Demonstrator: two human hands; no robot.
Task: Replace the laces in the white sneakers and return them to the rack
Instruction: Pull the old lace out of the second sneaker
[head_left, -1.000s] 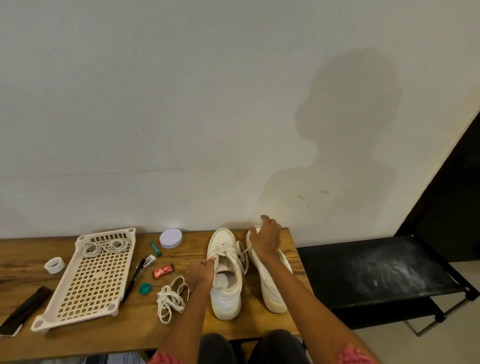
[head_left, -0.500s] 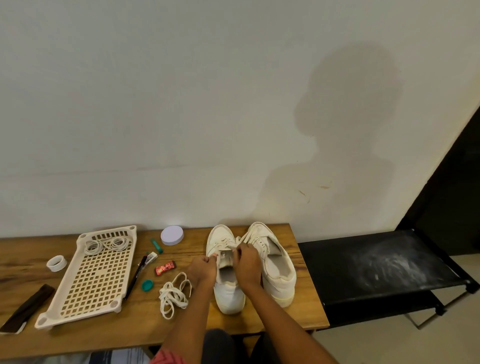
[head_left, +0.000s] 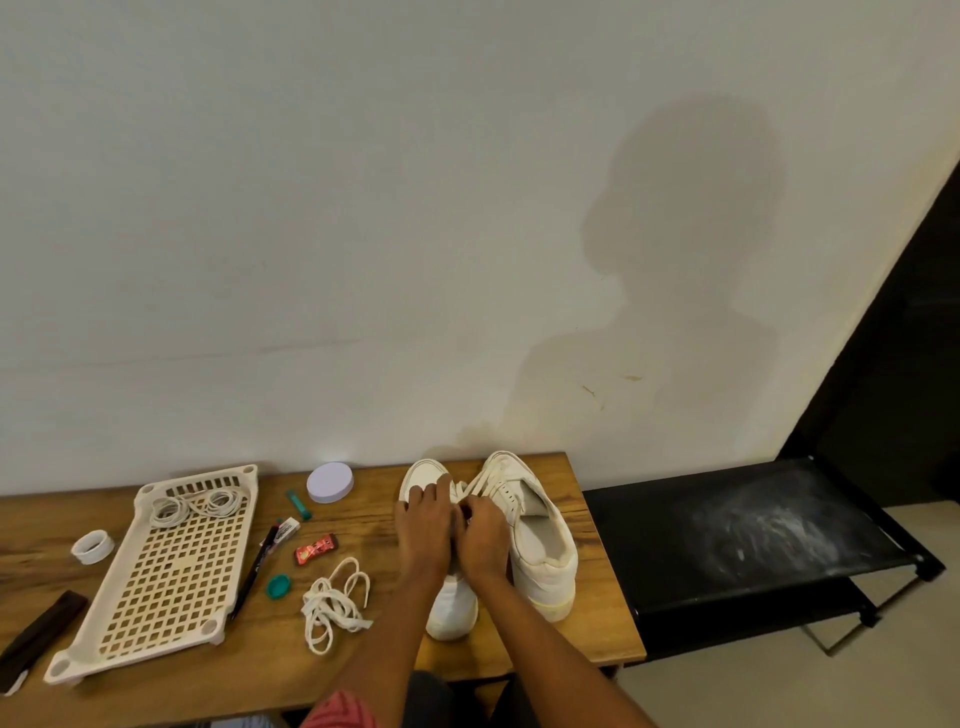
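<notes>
Resting on left sneaker (head_left: 451, 603), left hand (head_left: 423, 530) fingers spread over laces; right hand (head_left: 480, 535) curled, pinching lace there; right sneaker (head_left: 540, 540) beside, on desk (head_left: 597, 597).

I see a wooden table (head_left: 363, 660) set against the wall. At its left edge lies a dark flat strip (head_left: 39, 631), and near it a white tape roll (head_left: 92, 546). A white lattice rack (head_left: 161, 577) sits on the left part of the table. Beside the rack I see a black pen (head_left: 255, 569), a teal cap (head_left: 278, 586), a red wrapper (head_left: 315, 548), a small white tube (head_left: 288, 529), a teal stick (head_left: 298, 504) and a round white lid (head_left: 330, 482). A loose lace (head_left: 332, 608) is bunched near the front. Two sneakers stand on the right: the left sneaker (head_left: 451, 605) and the right sneaker (head_left: 540, 545), touching each other. Right of the table stands a black shelf (head_left: 727, 535), dusted white.
</notes>
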